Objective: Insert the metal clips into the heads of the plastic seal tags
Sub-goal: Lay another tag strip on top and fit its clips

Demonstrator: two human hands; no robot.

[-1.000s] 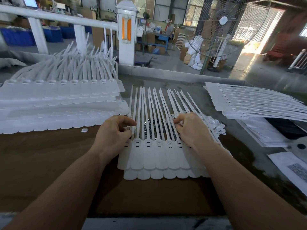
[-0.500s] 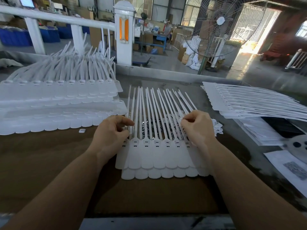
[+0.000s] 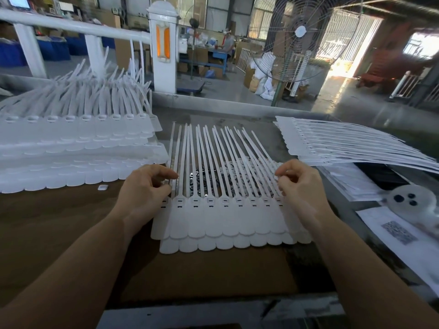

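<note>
From the head camera I see my left hand point(image 3: 145, 186) at the left edge of the sheet of seal tags point(image 3: 225, 217), fingers curled, thumb and forefinger drawn together at the outermost strap. It looks like a pinch on that strap, though I cannot tell if anything small sits between the fingertips. The heel of the hand rests over the leftmost tag head.

My right hand point(image 3: 300, 184) is at the right edge of the same sheet, fingers curled, thumb and fingertips closed together just above the straps. I cannot tell whether it holds a clip or a strap.

Both forearms come in from the bottom corners and converge on the sheet, wrists low over the brown table point(image 3: 59, 233).

The tags are white, joined side by side in a row, a second sheet lying underneath and offset towards me. Their heads, each with small dark slots, line up between my hands; the thin straps fan away from me. Under the straps lies a heap of shiny metal clips point(image 3: 202, 179).

A tall stack of tags point(image 3: 71, 143) stands to the left, another pile point(image 3: 344, 146) to the right.
</note>
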